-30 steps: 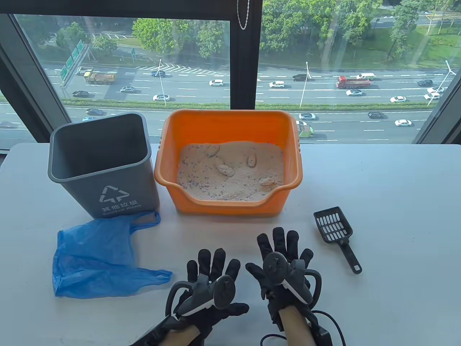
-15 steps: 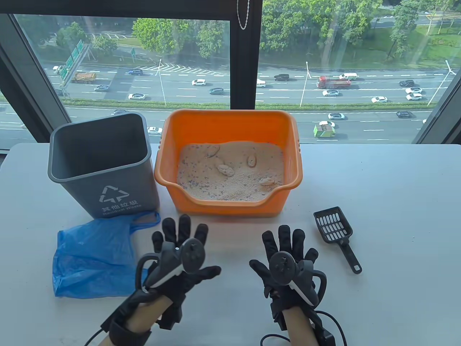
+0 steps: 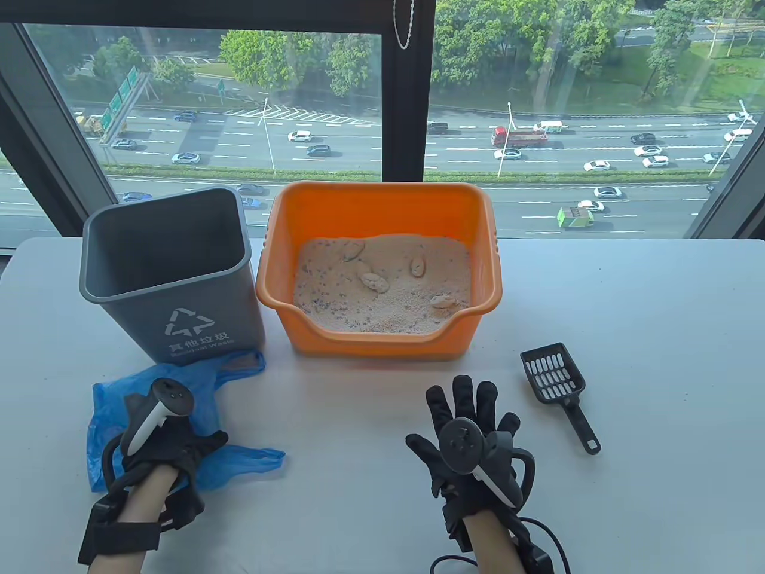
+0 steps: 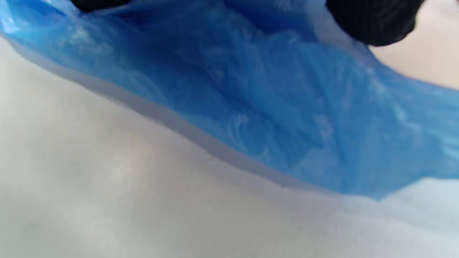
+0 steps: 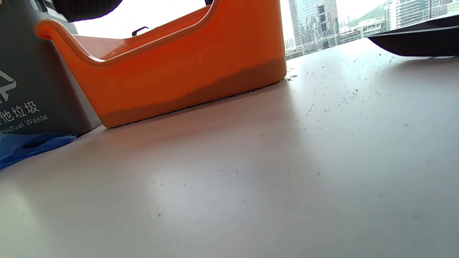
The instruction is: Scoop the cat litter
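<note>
The orange litter box holds pale litter with several clumps. The black slotted scoop lies on the table to its front right. My right hand rests flat and open on the table, left of the scoop and not touching it. My left hand is down on the blue plastic bag, its fingers curled into the film. In the left wrist view the bag bulges between my fingertips. The right wrist view shows the box and the scoop's edge.
A grey waste bin stands open at the back left, touching the bag's far edge; it also shows in the right wrist view. Loose grains dot the white table. A window runs behind the table.
My left hand has swung left from the table's middle and come down on the blue bag, closing its fingers. My right hand has barely moved. The bag has scarcely shifted.
</note>
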A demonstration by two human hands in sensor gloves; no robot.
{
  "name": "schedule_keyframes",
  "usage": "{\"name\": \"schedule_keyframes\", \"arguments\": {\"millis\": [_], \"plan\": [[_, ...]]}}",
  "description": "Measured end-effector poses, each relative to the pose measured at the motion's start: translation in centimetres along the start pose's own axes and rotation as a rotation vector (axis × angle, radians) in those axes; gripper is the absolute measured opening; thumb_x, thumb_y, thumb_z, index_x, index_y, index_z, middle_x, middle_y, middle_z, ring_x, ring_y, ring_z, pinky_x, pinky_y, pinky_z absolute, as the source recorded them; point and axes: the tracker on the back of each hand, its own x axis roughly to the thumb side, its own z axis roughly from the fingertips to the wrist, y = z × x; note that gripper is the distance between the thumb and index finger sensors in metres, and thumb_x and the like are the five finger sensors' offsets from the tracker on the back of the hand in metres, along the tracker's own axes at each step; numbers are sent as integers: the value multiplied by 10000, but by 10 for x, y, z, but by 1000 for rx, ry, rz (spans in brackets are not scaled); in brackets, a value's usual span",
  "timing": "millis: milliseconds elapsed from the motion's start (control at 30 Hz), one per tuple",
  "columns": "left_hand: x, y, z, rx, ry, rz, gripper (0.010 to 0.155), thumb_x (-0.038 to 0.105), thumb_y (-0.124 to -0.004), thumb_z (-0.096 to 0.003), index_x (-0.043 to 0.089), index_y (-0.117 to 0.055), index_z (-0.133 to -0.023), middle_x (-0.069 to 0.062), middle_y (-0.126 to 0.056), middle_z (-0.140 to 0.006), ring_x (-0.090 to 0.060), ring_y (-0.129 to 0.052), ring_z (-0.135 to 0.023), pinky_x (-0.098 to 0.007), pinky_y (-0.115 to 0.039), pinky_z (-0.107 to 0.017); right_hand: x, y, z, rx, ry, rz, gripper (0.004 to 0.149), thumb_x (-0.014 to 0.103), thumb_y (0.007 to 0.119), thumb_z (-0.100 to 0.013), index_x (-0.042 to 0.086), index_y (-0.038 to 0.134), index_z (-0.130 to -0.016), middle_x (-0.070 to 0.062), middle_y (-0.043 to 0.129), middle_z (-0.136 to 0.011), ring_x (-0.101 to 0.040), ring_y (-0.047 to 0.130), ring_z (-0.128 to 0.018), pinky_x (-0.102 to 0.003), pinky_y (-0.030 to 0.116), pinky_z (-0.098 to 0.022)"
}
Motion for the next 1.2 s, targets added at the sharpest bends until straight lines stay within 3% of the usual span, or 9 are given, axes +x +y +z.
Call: {"name": "schedule_keyframes", "arguments": {"millis": [67,133,233,433,567,667,900,1067,1200], "plan": [[3,2,1,63,46,-56,886,569,-758,-445,235,-251,-1090,-294,-212,-1132,-660,-374,-968,-666,-578,-682,-1,0,0,-3,2,0,756,686,629,-411,444,291,-1043,24,29,-1176,-345,-36,-1059,-730,158,-684],[3,8,2,116,48,-22,715,431,-770,-504,237,-383,-1073,-249,-325,-1142,-625,-482,-965,-609,-659,-674,-3,0,-1,-7,9,-5,754,684,629,-412,442,294,-1043,23,30,-1176,-347,-33,-1059,-731,160,-683],[-4,17,4,190,31,7,411,254,-765,-535,187,-669,-930,-164,-487,-1123,-553,-626,-939,-496,-750,-664,-5,-1,-1,-11,19,-16,753,683,630,-413,441,299,-1044,23,30,-1176,-347,-33,-1059,-728,160,-685],[-5,22,26,154,-264,190,381,228,-777,-520,144,-761,-892,-139,-635,-1088,-509,-683,-943,-487,-754,-651,-7,-2,-2,-19,28,-21,749,681,630,-414,440,307,-1045,24,33,-1178,-349,-29,-1060,-731,161,-682],[30,24,64,109,-485,229,383,236,-760,-527,151,-759,-900,-148,-629,-1093,-533,-661,-946,-526,-717,-659,-14,0,-5,-3,62,-35,747,677,631,-416,438,311,-1046,21,34,-1178,-350,-38,-1055,-731,134,-674],[65,18,92,8,-667,241,388,238,-746,-536,155,-747,-915,-152,-602,-1107,-545,-610,-967,-548,-677,-675,-18,-1,-5,-21,79,-40,745,676,633,-416,438,315,-1046,20,37,-1180,-351,-36,-1055,-735,117,-665],[151,-11,142,-136,-1013,98,399,271,-714,-551,218,-726,-947,-130,-543,-1147,-533,-494,-1021,-592,-556,-716,-32,1,-8,-18,135,-64,740,669,638,-417,442,315,-1043,23,38,-1180,-355,-29,-1056,-734,118,-665],[194,-35,142,-263,-1125,37,397,278,-694,-554,251,-712,-950,-131,-520,-1157,-543,-431,-1025,-610,-508,-717,-39,-3,-8,-71,137,-106,735,675,627,-411,439,337,-1044,23,63,-1187,-351,-4,-1067,-729,155,-676],[199,-57,117,-342,-1096,65,395,290,-674,-559,275,-699,-953,-152,-525,-1156,-589,-425,-997,-633,-507,-695,-40,-12,-6,-131,92,-191,698,659,631,-421,455,382,-1040,44,100,-1199,-344,26,-1079,-722,178,-686]]}}
